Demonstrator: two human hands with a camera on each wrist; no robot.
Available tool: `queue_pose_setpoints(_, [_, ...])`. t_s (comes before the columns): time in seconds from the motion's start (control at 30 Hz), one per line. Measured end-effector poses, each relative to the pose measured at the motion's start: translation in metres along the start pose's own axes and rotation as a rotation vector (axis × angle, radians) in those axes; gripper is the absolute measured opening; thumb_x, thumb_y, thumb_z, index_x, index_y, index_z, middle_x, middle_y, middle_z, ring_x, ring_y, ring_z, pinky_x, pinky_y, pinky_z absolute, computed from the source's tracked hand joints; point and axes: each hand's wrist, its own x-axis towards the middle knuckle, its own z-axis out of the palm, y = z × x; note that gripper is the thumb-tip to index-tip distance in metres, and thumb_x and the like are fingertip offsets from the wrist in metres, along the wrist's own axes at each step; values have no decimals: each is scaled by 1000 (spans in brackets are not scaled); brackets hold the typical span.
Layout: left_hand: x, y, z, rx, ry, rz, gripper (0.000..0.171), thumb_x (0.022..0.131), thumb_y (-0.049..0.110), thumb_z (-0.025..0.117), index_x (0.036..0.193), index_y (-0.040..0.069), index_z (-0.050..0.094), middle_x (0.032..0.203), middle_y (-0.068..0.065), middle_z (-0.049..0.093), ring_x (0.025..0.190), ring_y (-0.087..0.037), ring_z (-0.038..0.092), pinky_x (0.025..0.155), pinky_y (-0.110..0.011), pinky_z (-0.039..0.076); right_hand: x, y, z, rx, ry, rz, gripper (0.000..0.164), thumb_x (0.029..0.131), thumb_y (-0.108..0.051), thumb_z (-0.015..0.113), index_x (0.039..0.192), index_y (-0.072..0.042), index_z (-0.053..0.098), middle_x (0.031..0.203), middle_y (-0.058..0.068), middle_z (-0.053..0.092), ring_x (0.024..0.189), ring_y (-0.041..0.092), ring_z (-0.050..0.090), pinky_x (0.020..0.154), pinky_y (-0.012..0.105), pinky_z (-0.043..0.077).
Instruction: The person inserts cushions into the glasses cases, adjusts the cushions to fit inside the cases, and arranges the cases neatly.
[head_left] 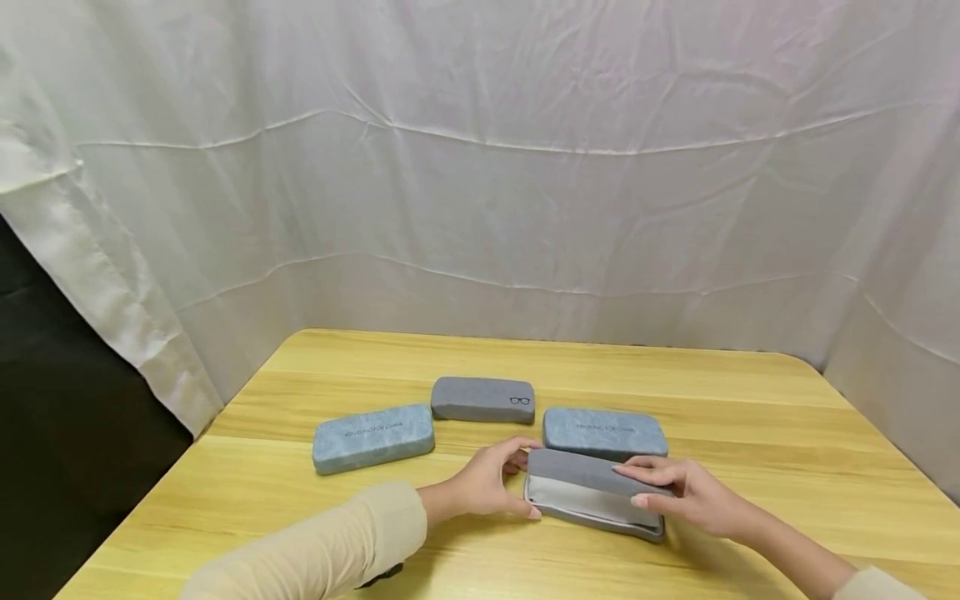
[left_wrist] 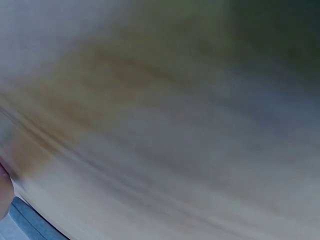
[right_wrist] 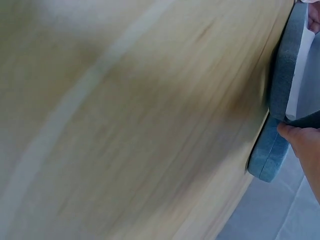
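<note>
A grey glasses case [head_left: 596, 497] lies near the front of the table, its lid partly raised so the pale lining shows along the front. My left hand [head_left: 487, 481] grips its left end, thumb at the lower front edge and fingers behind. The right hand [head_left: 697, 497] holds the lid near the right end, its fingers spread over the top. In the right wrist view, the grey case [right_wrist: 288, 67] shows its light inside, a digit of the right hand [right_wrist: 302, 142] at its edge. The left wrist view catches only a corner of the case [left_wrist: 31, 220].
Right behind the grey case lies a blue glasses case [head_left: 604, 432]. Another blue case [head_left: 373, 438] is to the left, and a second grey case [head_left: 482, 399] with a glasses print sits farther back. White curtains [head_left: 480, 208] surround the wooden table [head_left: 300, 533].
</note>
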Motion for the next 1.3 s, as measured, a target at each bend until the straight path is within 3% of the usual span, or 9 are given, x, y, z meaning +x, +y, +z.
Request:
queue_pose_setpoints(0.43, [-1,1,-1,-8,5,16,75,66,14,84,131,11,47,112,-5,62,103,-14,58,93,-24,46,-1,1,3,-72,47,-29,45,85,0,62,128,-12,57,123,6,59,119,-10,41,85,11,44])
queue_pose_setpoints(0.6, [-1,0,-1,-8,3,14,74,67,14,84,131,11,47,112,-4,62,102,-12,58,92,-23,46,-2,0,5,-124,62,-10,44,84,-3,64,126,-14,59,120,18,60,119,-10,41,87,11,43])
queue_pose_setpoints(0.73, [-1,1,0,-6,3,10,68,68,16,83,127,13,50,110,-3,63,100,-9,57,91,-22,46,-5,-2,5,-215,23,38,39,85,-15,66,123,-20,62,123,29,55,122,-12,33,88,14,43])
queue_pose_setpoints(0.83, [-1,2,1,8,3,2,64,68,17,83,124,15,52,108,0,64,99,-6,57,92,-22,45,-8,-5,6,-277,-6,78,37,84,-25,67,120,-24,63,127,30,51,124,-10,30,88,20,45])
queue_pose_setpoints(1.03, [-1,3,1,24,10,28,64,67,15,83,123,12,52,108,-3,65,99,-8,58,93,-23,45,-8,-6,7,-346,-9,99,36,83,-30,67,119,-25,65,127,29,53,124,19,45,87,31,49])
queue_pose_setpoints(1.3, [-2,3,1,66,-5,19,67,68,18,82,126,9,50,108,-2,63,99,-7,56,93,-23,45,-8,-9,9,-361,-11,129,37,83,-35,66,118,-26,65,128,28,53,114,45,49,85,38,51])
